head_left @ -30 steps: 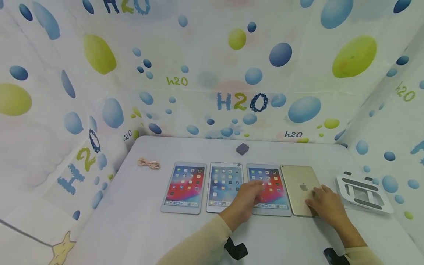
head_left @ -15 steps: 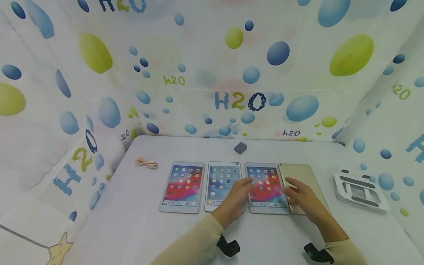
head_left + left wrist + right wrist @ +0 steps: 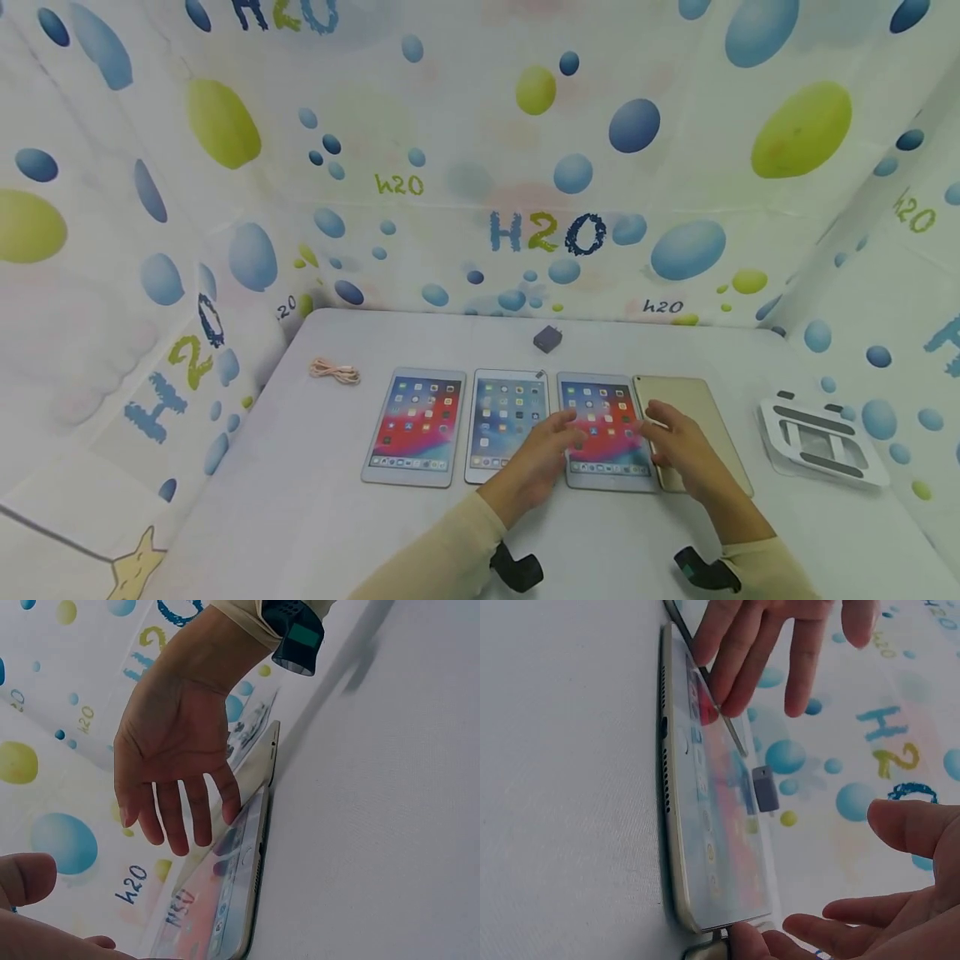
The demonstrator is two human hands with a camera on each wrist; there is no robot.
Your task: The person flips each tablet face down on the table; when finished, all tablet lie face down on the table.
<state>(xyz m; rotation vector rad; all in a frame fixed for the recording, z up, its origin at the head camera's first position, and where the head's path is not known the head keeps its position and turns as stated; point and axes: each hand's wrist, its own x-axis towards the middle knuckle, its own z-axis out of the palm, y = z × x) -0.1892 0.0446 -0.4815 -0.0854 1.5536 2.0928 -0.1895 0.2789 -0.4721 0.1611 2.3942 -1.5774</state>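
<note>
Four-sided tablets lie in a row on the table. My left hand [image 3: 532,467] hovers at the left edge of a tablet with a red and blue screen [image 3: 603,421], partly over the neighbouring tablet with a paler screen [image 3: 504,408]. On the other side, my right hand [image 3: 686,454] hangs over the gold tablet [image 3: 720,437], which lies back up, its fingertips pointing at the lit tablet's right edge. Both hands have loosely spread fingers and hold nothing. In the right wrist view the lit tablet's port edge [image 3: 667,772] shows between the two hands.
Another lit tablet [image 3: 416,425] ends the row at left. A coiled cable [image 3: 334,372] lies behind it, and a dark charger plug [image 3: 547,339] sits near the back edge. To the right rests a white folding stand [image 3: 823,437]. Patterned curtains surround the table.
My right hand has lifted off the gold tablet's right side and moved left, toward the lit tablet. My left hand has shifted slightly left. The tablets lie where they were.
</note>
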